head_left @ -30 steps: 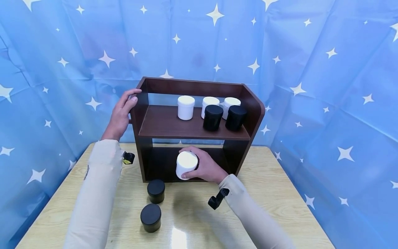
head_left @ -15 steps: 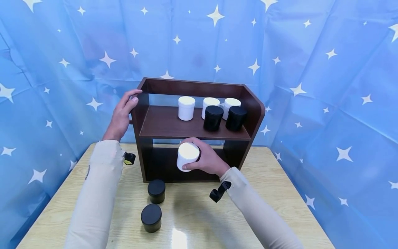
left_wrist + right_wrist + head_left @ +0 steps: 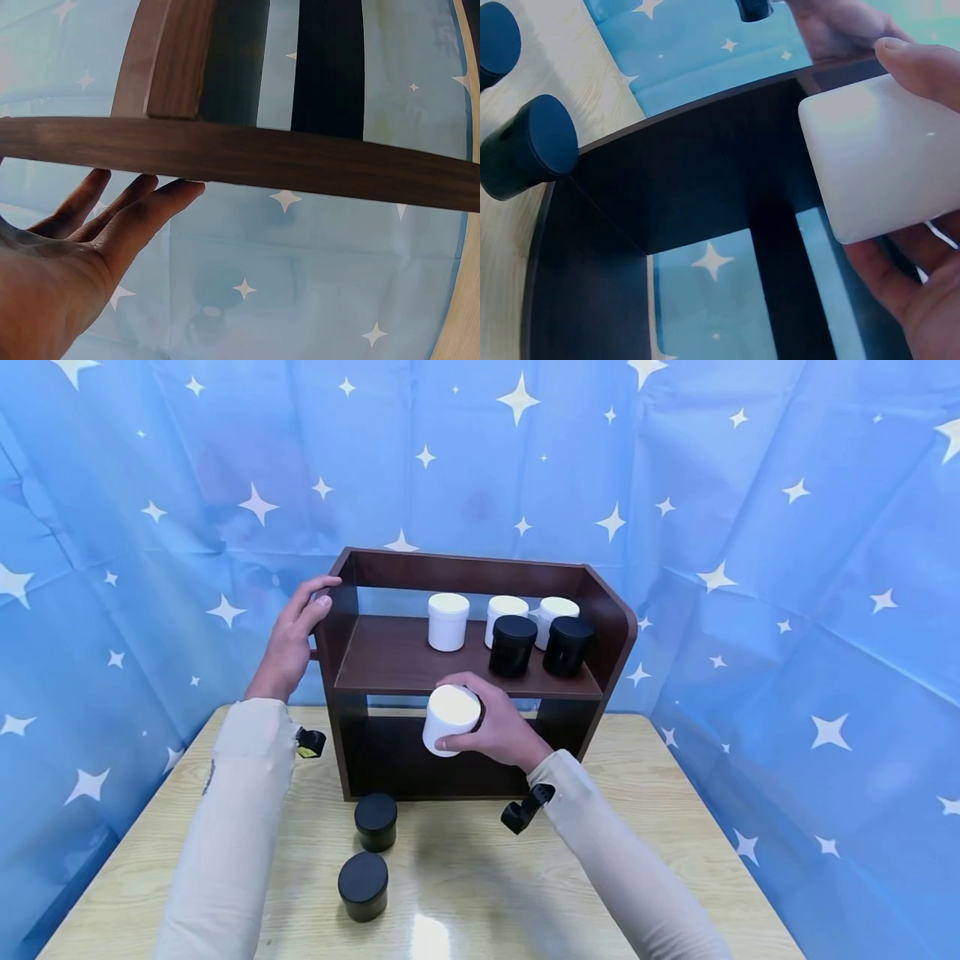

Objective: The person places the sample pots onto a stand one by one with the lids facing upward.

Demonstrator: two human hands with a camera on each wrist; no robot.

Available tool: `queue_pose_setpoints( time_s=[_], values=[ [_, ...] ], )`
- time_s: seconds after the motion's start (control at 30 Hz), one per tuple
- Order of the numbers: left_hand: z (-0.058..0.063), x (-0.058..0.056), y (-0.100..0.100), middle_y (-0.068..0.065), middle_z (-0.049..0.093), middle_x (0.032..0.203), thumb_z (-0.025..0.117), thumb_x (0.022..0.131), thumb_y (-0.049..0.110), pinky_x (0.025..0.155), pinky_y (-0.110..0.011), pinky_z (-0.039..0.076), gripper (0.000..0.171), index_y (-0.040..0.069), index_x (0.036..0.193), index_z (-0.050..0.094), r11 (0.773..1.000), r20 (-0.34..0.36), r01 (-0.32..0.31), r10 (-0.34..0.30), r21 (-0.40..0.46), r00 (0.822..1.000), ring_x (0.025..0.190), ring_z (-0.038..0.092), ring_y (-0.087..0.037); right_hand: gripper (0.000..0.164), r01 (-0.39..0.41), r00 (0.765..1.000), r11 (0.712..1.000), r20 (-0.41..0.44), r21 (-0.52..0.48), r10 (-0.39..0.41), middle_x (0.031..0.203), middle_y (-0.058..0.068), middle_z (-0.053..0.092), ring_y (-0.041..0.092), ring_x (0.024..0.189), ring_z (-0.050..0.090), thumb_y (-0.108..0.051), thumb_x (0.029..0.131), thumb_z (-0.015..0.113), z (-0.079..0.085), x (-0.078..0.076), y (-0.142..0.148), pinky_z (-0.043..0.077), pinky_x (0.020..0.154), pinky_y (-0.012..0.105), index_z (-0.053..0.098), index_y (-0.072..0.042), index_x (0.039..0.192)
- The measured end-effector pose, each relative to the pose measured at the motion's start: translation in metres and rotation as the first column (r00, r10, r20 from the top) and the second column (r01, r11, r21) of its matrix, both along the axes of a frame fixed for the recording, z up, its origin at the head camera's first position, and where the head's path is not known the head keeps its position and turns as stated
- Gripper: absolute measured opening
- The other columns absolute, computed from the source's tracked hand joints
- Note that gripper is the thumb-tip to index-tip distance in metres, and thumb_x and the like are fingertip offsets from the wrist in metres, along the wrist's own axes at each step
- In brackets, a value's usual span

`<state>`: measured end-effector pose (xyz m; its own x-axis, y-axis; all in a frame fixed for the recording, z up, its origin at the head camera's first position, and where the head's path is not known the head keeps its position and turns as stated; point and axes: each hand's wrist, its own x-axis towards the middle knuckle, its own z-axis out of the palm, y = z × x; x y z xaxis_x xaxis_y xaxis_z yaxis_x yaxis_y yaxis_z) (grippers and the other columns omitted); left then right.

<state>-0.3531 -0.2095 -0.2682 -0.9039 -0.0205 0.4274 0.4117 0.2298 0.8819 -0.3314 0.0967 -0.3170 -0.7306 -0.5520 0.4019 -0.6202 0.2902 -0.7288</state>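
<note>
In the head view my right hand (image 3: pixel 498 727) grips a white lidded jar (image 3: pixel 450 714) in front of the shelf's lower opening, just below the upper board's edge. The right wrist view shows thumb and fingers around the same white jar (image 3: pixel 885 157). My left hand (image 3: pixel 294 627) rests against the left side panel of the dark brown shelf unit (image 3: pixel 341 710). Seen from the left wrist, that hand's fairly straight fingers (image 3: pixel 150 217) touch the panel. On the upper board stand three white jars, one (image 3: pixel 448 622) apart on the left, and two black jars (image 3: pixel 513 646) at the right.
Two black jars, one nearer (image 3: pixel 363 885) and one farther (image 3: pixel 376 821), stand on the pale wooden table (image 3: pixel 615 860) before the shelf. A blue star-patterned curtain (image 3: pixel 480 460) hangs behind and along both sides.
My right hand has lifted the white jar from the level of the lower compartment up toward the upper board. The left hand and the other jars have stayed in place.
</note>
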Motion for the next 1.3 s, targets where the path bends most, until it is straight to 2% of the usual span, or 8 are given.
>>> queue_pose_setpoints(
  time_s=[0.17, 0.3, 0.63, 0.8, 1.03, 1.3],
  values=[
    [-0.001, 0.0, 0.0, -0.001, 0.031, 0.162, 0.035, 0.105, 0.052, 0.106, -0.074, 0.034, 0.046, 0.04, 0.148, 0.041, 1.0, 0.001, -0.004, 0.004, 0.0, 1.0, 0.137, 0.042, -0.035, 0.069, -0.017, 0.999, 1.0, -0.031, -0.018, 0.017, 0.13, 0.007, 0.062, 0.025, 0.117, 0.056, -0.01, 0.072, 0.088, 0.011, -0.004, -0.003, 0.046, 0.101, 0.049, 0.055, -0.011, 0.133],
    [-0.001, -0.001, 0.001, -0.001, 0.032, 0.161, 0.036, 0.104, 0.053, 0.105, -0.073, 0.036, 0.047, 0.038, 0.149, 0.041, 1.0, -0.005, -0.002, 0.002, 0.004, 1.0, 0.135, 0.043, -0.035, 0.07, -0.011, 0.999, 1.0, -0.043, -0.026, 0.01, 0.13, 0.01, 0.062, 0.027, 0.117, 0.056, -0.01, 0.074, 0.087, 0.019, -0.007, -0.004, 0.046, 0.101, 0.05, 0.055, -0.007, 0.135],
    [-0.001, -0.001, 0.0, -0.002, 0.033, 0.161, 0.036, 0.104, 0.053, 0.104, -0.072, 0.037, 0.05, 0.035, 0.15, 0.04, 1.0, -0.01, -0.001, 0.001, 0.011, 1.0, 0.134, 0.043, -0.035, 0.068, 0.017, 0.998, 0.999, -0.06, -0.039, -0.019, 0.133, 0.012, 0.059, 0.028, 0.117, 0.056, -0.01, 0.075, 0.086, 0.036, -0.01, -0.008, 0.05, 0.098, 0.05, 0.054, -0.012, 0.135],
    [-0.002, -0.001, 0.0, -0.002, 0.033, 0.161, 0.036, 0.104, 0.052, 0.104, -0.072, 0.037, 0.049, 0.036, 0.15, 0.041, 1.0, -0.021, -0.001, 0.001, 0.012, 1.0, 0.134, 0.044, -0.035, 0.068, 0.116, 0.991, 0.993, -0.062, -0.026, -0.118, 0.134, 0.01, 0.058, 0.028, 0.117, 0.056, -0.016, 0.077, 0.086, 0.045, -0.014, -0.012, 0.051, 0.095, 0.051, 0.053, -0.014, 0.136],
    [-0.002, -0.001, 0.0, -0.001, 0.034, 0.161, 0.037, 0.103, 0.053, 0.104, -0.073, 0.037, 0.05, 0.035, 0.15, 0.042, 1.0, -0.027, -0.006, 0.006, 0.019, 1.0, 0.134, 0.043, -0.034, 0.07, 0.3, 0.953, 0.954, -0.048, -0.028, -0.301, 0.132, 0.009, 0.058, 0.028, 0.117, 0.056, -0.025, 0.079, 0.085, 0.048, -0.021, -0.018, 0.054, 0.094, 0.051, 0.05, -0.017, 0.139],
    [-0.002, -0.001, 0.001, -0.001, 0.034, 0.161, 0.037, 0.103, 0.054, 0.105, -0.072, 0.037, 0.049, 0.036, 0.149, 0.042, 1.0, -0.017, -0.006, 0.006, 0.026, 1.0, 0.134, 0.043, -0.035, 0.074, 0.374, 0.926, 0.926, -0.038, -0.056, -0.377, 0.137, 0.009, 0.056, 0.029, 0.121, 0.054, -0.027, 0.08, 0.085, 0.046, -0.028, -0.02, 0.051, 0.098, 0.053, 0.046, -0.017, 0.142]
  ],
)
